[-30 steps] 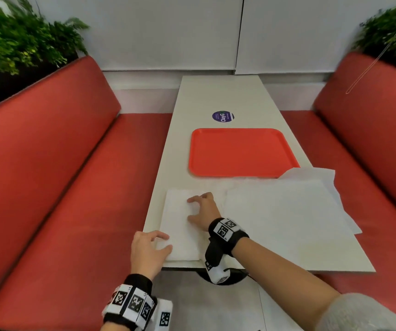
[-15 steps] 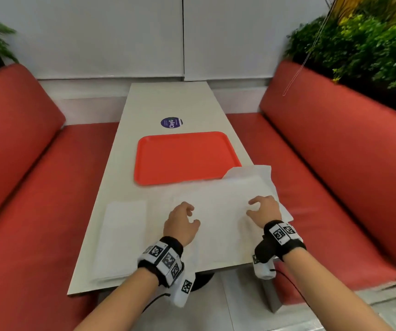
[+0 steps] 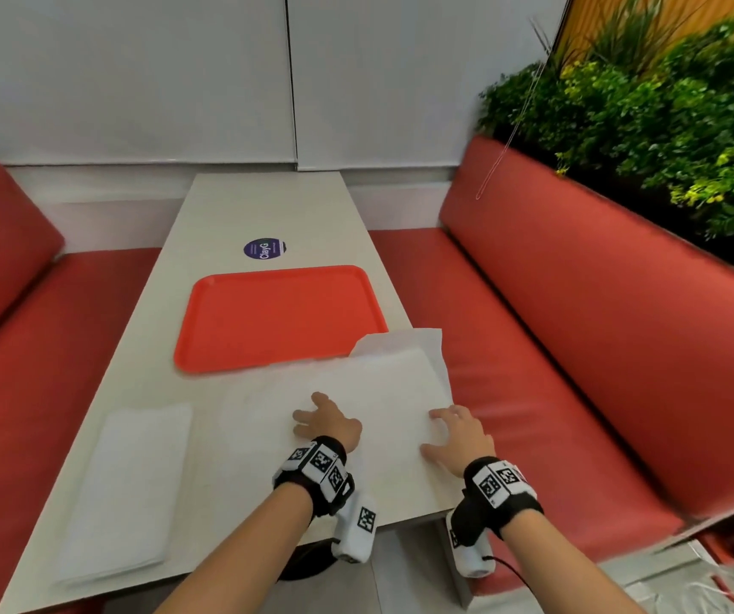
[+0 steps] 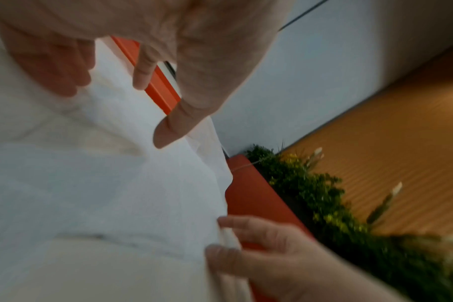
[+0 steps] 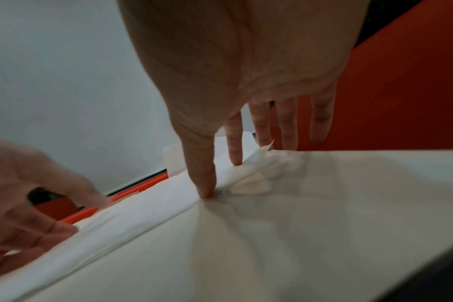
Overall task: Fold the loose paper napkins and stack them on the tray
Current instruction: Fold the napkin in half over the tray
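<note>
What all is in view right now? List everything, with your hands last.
tray: one, orange-red, mid-table, nothing on it.
folded napkin: one, white, near left of table.
open napkins: at least two, white, overlapping, near right, far corner on the tray.
sticker: one, purple, beyond the tray.
table: one, off-white.
benches: two, red, either side.
plants: green, behind right bench.
left hand: on the open napkins.
right hand: at their right edge.

Red, white and green around our table

We see an orange-red tray (image 3: 281, 316) on our off-white table (image 3: 263, 206), plain white napkins (image 3: 356, 392) — one folded napkin (image 3: 130, 485) white too — red benches (image 3: 600, 325), a purple round sticker (image 3: 264, 249), green plants (image 3: 644, 126), and black-and-white checkered wristbands (image 3: 318, 465).
</note>
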`<state>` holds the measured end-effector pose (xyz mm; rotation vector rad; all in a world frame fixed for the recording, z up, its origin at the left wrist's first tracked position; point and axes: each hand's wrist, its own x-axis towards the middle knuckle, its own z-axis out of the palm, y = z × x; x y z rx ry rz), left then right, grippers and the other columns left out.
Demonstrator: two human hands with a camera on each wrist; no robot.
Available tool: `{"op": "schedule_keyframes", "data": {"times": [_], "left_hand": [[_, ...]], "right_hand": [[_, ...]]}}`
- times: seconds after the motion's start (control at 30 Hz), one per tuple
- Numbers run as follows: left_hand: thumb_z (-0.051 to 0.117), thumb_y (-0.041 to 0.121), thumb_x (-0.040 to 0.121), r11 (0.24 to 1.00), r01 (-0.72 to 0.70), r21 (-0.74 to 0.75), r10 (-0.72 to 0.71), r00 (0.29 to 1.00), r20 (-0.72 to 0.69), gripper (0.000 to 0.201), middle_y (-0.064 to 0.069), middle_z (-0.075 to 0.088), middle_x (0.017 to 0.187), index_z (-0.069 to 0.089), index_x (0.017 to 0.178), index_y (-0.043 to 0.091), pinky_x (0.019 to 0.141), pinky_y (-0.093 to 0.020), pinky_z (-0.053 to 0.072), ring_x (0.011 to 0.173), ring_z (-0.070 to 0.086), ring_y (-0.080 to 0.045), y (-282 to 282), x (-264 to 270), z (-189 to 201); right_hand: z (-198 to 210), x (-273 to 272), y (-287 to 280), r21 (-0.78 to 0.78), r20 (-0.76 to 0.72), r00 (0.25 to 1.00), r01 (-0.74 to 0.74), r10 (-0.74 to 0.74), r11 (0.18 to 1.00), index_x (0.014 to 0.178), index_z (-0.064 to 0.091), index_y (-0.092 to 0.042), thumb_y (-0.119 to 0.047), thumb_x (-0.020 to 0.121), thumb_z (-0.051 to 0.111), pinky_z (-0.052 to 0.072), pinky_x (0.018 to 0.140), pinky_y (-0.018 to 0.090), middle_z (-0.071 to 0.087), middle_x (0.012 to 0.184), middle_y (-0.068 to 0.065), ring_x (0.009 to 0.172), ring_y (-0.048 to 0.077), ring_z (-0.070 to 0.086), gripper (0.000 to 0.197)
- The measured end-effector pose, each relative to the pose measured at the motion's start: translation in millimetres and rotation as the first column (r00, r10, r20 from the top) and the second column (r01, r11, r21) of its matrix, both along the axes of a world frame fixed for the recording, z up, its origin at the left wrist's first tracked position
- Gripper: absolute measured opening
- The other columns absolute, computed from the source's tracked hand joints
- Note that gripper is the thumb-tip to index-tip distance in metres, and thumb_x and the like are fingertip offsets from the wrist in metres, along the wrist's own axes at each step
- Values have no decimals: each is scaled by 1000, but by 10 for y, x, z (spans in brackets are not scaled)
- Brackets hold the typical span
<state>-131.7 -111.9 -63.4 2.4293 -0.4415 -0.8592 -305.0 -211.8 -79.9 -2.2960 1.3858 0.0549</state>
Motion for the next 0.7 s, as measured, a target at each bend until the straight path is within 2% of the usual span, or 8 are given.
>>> {"op": "schedule_keyframes", "data": {"times": [0.13,0.23,0.33,0.4,0.47,0.53,0.6,0.7], "left_hand": [[64,17,84,1000,-12,-16,13,999,34,75,-21,25,138,18,143,16,100,-44,39,125,32,-37,-111,-106,-125],[61,15,84,996,-10,-85,12,1000,26,70,-17,45,130,20,141,17,101,-46,40,124,38,-35,-168,-82,-198],[58,2,81,960,-30,-277,36,999,15,43,-15,60,101,43,117,20,76,-40,53,88,57,-29,-171,-20,-203],[59,-4,78,933,-7,-360,14,1000,16,32,-17,59,99,54,99,19,56,-27,48,69,53,-22,-146,15,-177],[65,-6,77,908,37,-418,-40,999,3,30,-12,56,97,64,98,15,47,-9,38,64,48,-13,-110,37,-159],[70,-3,77,879,48,-474,-73,997,-35,33,-6,55,102,70,105,13,51,-4,40,71,51,-9,-71,58,-129],[74,2,76,852,72,-518,-118,991,-56,37,-1,60,111,71,110,16,63,-7,43,80,57,-13,-31,68,-46],[74,4,72,788,149,-598,-215,976,-39,39,3,63,121,73,104,27,78,-27,53,80,60,-26,7,77,178]], "right_hand": [[52,11,7,-51,-71,996,-49,46,997,139,41,-34,-48,85,61,29,105,42,33,149,-2,133,24,36,59],[68,20,-9,-75,-93,994,-66,59,995,139,41,-32,-49,84,61,29,106,41,36,146,-2,132,23,35,60],[69,30,-27,-91,-107,992,-78,68,993,138,43,-32,-49,83,62,28,105,41,40,143,-2,131,22,36,61],[77,37,-36,-98,-119,990,-84,72,992,137,44,-32,-50,82,62,28,105,41,42,141,-2,131,21,37,61],[72,40,-48,-101,-131,988,-91,77,991,137,44,-32,-50,82,62,28,105,41,42,141,-2,130,21,37,61],[75,43,-54,-100,-138,987,-99,85,990,136,44,-33,-52,81,61,28,105,41,42,141,-2,130,21,37,61],[93,40,-63,-96,-155,983,-110,94,989,136,43,-34,-54,80,62,28,105,41,44,140,-2,129,22,38,63],[172,59,-123,-78,-102,993,-69,61,995,137,40,-35,-59,80,63,32,103,42,47,137,0,125,26,44,66]]}}
